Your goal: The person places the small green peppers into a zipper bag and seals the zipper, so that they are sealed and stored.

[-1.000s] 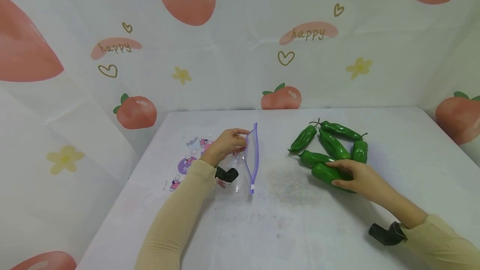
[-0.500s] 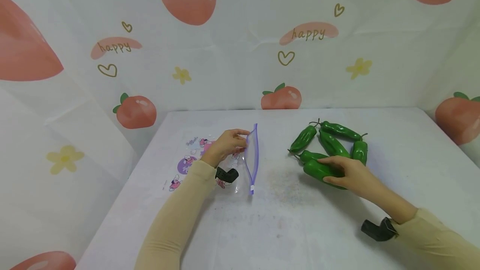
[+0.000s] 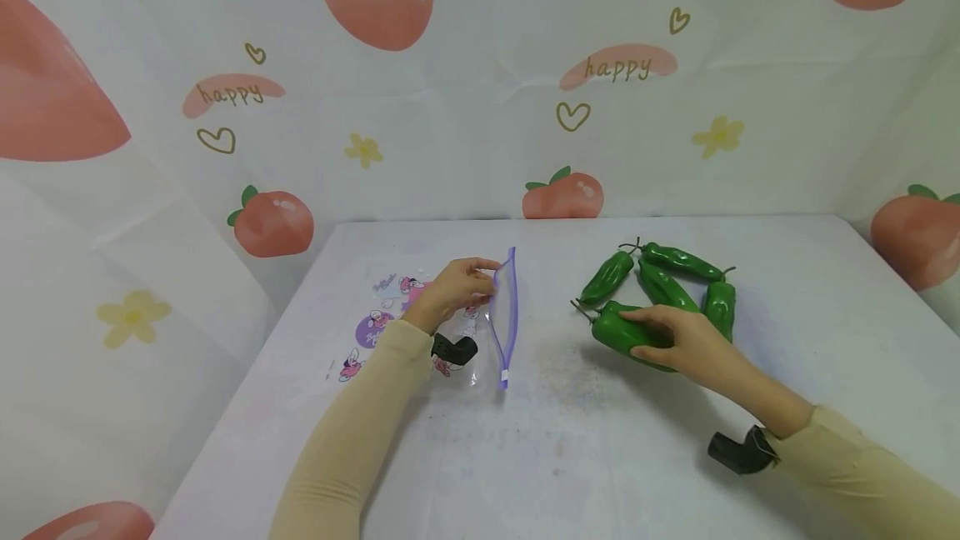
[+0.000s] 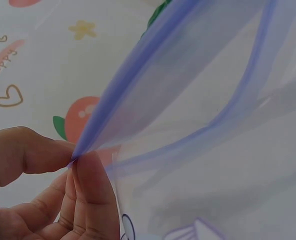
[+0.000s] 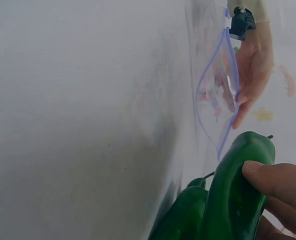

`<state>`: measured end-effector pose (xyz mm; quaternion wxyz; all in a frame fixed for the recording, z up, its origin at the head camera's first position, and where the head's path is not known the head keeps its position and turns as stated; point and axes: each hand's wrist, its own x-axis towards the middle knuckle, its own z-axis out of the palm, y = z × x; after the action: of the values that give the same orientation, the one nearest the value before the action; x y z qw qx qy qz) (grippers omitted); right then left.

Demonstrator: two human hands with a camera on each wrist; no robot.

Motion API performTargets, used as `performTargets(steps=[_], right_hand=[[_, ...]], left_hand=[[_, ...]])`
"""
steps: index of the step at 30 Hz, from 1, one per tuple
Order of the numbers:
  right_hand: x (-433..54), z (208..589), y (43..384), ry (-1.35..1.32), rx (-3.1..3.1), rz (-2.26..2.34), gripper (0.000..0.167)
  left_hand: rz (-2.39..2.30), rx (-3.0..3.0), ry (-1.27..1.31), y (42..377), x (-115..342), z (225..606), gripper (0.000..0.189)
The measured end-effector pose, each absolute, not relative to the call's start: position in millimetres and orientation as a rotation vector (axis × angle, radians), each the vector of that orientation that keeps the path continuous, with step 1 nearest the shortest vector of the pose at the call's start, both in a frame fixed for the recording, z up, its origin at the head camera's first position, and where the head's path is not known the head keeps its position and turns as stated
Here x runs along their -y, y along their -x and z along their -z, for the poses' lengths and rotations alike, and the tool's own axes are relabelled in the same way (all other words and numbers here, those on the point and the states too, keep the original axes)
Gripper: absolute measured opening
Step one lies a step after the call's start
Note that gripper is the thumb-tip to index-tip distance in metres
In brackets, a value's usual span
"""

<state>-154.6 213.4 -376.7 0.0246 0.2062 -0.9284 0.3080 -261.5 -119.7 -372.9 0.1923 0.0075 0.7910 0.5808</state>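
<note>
My left hand (image 3: 453,290) pinches the purple zip edge of a clear printed zipper bag (image 3: 513,307), which lies on the table with its mouth gaping to the right. In the left wrist view, thumb and finger meet on the zip strip (image 4: 130,75). My right hand (image 3: 697,348) grips a green pepper (image 3: 621,337) between thumb and fingers. Under the held pepper (image 5: 238,195) another pepper (image 5: 185,215) shows in the right wrist view; the head view hides most of it. Several more green peppers (image 3: 667,286) lie behind my right hand.
The white table (image 3: 555,457) carries the bag at left and the peppers at right. One single pepper (image 3: 606,277) lies closest to the bag's mouth. A printed cloth backdrop (image 3: 465,132) rises behind the table. Each wrist wears a black camera mount (image 3: 742,450).
My right hand has shifted left and slightly away from me, bringing the gripped green pepper with it over the neighbouring one. The left hand and the bag have stayed put.
</note>
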Motion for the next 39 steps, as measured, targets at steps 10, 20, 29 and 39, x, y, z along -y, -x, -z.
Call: performTargets(steps=[10, 20, 29, 39], right_hand=[[-203.2, 374.3, 158.7, -0.662, 2.842, -0.987, 0.047], [-196.0, 375.2, 160.5, -0.671, 2.834, -0.998, 0.046], [-191.2, 374.5, 161.1, -0.66, 2.834, -1.031, 0.044], [-184.7, 381.2, 165.0, -0.681, 2.816, -1.02, 0.044]], left_hand=[[-1.629, -2.216, -0.032, 261.3, 119.9, 370.7, 0.05], [-1.64, -2.205, -0.028, 261.2, 120.1, 371.6, 0.049], [-1.633, -2.208, -0.025, 261.3, 120.0, 373.7, 0.049], [-1.623, -2.222, -0.029, 262.3, 120.2, 375.7, 0.049]])
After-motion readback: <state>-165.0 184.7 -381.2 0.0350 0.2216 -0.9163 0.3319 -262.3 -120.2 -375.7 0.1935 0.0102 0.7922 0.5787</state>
